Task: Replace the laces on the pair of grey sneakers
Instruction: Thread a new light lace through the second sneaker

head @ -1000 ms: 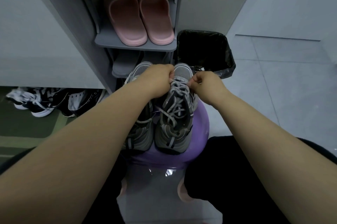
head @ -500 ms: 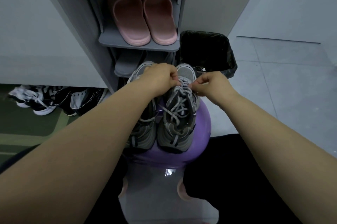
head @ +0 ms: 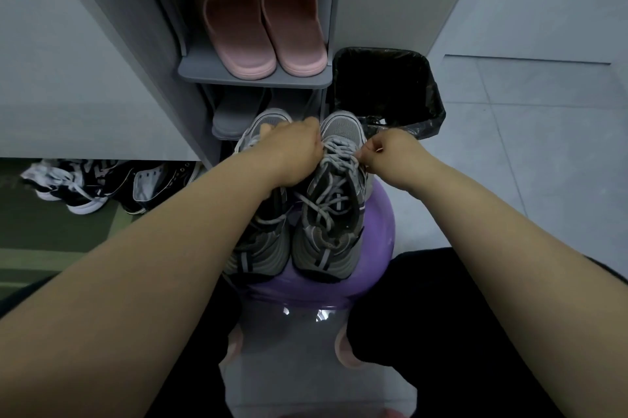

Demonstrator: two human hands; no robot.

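Note:
Two grey sneakers stand side by side, toes away from me, on a purple stool (head: 377,240). The right sneaker (head: 334,213) carries a loose grey lace (head: 326,203) criss-crossed over its tongue. My left hand (head: 295,154) lies over the toe end of the lacing, fingers curled down onto the lace at the lowest eyelets. My right hand (head: 390,154) pinches the lace at that shoe's right edge, near the toe. My left forearm hides most of the left sneaker (head: 261,247).
A grey shoe rack (head: 255,77) stands just beyond the stool, with pink slippers (head: 261,19) on a shelf. A black-lined bin (head: 387,91) sits to its right. Black-and-white sneakers (head: 88,184) lie on the floor at left. My legs flank the stool.
Both hands stay at the toe end of the right sneaker's lacing. My right hand has shifted slightly right and toward me, drawing on the lace.

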